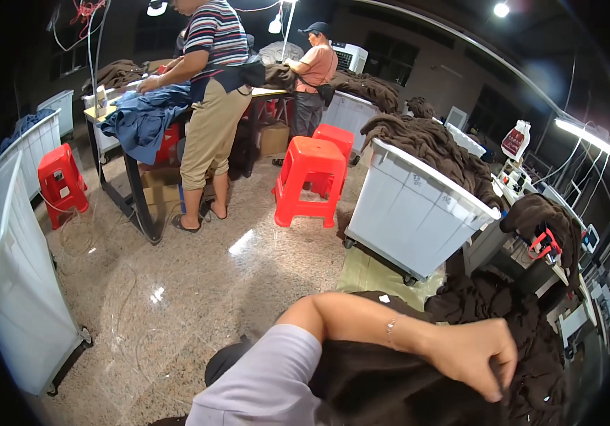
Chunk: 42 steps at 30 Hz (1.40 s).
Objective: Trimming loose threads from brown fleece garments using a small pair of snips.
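Observation:
My left arm in a pale lavender sleeve reaches across the front to the right, bent at the elbow, with a thin bracelet at the wrist. My left hand is closed in a pinch, fingertips down at the edge of a dark brown cloth. This cloth spreads under my forearm; its lower part runs out of the picture. Beside the hand, more dark brown fabric lies heaped, with small white specks on it. My right hand is out of view.
A white wheeled bin piled with brown garments stands ahead. Red stools are left of it, white bins at far left. Two people work at a table with blue cloth. Sewing equipment lines the right.

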Each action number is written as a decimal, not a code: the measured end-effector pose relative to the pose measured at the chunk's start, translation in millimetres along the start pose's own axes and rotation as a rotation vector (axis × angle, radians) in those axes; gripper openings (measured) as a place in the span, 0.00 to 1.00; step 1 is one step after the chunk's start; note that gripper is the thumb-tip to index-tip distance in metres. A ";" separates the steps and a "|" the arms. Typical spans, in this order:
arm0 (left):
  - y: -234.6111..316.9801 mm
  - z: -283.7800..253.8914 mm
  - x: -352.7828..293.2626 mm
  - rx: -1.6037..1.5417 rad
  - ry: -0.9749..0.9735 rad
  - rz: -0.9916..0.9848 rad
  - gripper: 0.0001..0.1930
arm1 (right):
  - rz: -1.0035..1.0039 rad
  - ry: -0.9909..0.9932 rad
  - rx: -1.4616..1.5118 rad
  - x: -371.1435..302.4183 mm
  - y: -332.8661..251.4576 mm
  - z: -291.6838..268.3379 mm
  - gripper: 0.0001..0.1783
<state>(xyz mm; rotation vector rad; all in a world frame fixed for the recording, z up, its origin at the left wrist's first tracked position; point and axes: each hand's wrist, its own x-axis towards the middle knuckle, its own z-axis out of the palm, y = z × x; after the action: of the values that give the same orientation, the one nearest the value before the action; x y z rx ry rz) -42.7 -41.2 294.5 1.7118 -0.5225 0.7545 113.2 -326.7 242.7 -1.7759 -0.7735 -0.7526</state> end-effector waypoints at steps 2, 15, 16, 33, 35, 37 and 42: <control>-41.6 5.2 -22.0 -0.151 -0.044 -0.231 0.10 | 0.094 -0.170 0.240 -14.4 -7.3 13.4 0.06; -144.6 57.3 -88.7 -0.482 -0.081 -0.633 0.06 | -0.057 -0.926 0.497 -81.3 27.2 106.3 0.04; -145.3 54.1 -89.5 -0.484 -0.062 -0.640 0.06 | 0.016 -0.912 0.502 -82.6 22.8 109.1 0.04; -207.7 43.2 -103.5 -0.692 0.144 -0.884 0.05 | 0.296 -0.835 0.271 -85.8 20.2 152.4 0.09; -212.3 44.0 -103.0 -0.682 0.203 -0.857 0.05 | 0.215 -0.863 0.158 -82.5 17.9 159.7 0.11; -217.7 44.0 -103.1 -0.648 0.288 -0.835 0.07 | 0.143 -0.811 0.137 -89.5 28.4 170.5 0.08; -232.9 54.2 -111.7 -0.487 0.412 -0.773 0.08 | 0.108 -0.762 0.239 -98.0 53.2 191.1 0.07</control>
<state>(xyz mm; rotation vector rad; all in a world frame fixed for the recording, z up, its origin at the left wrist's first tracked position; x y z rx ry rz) 50.9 -36.2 47.7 1.1152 0.2366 0.3482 122.2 -175.9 81.0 -1.8581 -1.1888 0.1232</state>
